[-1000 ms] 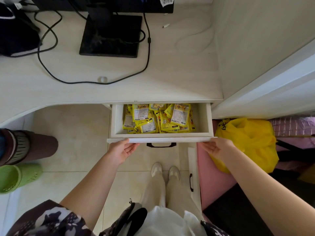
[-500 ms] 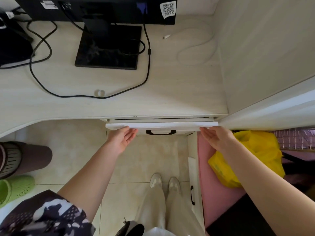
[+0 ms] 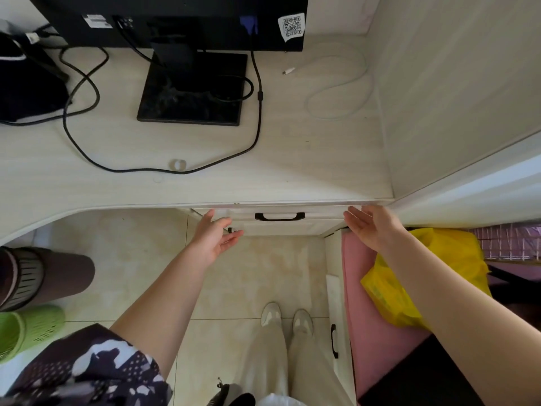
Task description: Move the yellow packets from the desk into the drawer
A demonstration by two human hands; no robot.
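The white drawer (image 3: 319, 216) under the pale desk (image 3: 292, 168) is pushed fully in; only its front with a black handle (image 3: 279, 216) shows. The yellow packets are hidden inside it, and none lie on the desk. My left hand (image 3: 215, 235) hovers at the drawer's left end, fingers spread and palm up, holding nothing. My right hand (image 3: 373, 225) is at the drawer's right end, flat and open, fingers just under the desk edge.
A black monitor stand (image 3: 190, 92) with black cables (image 3: 257, 112) sits at the back of the desk, beside a white cable (image 3: 336, 95) at right. A yellow plastic bag (image 3: 389, 291) lies on a pink surface at right. Dark and green bins (image 3: 35, 326) stand on the floor at left.
The drawer went from open with yellow packets showing to fully shut. Both hands pushed its front in and now rest open at its two ends.
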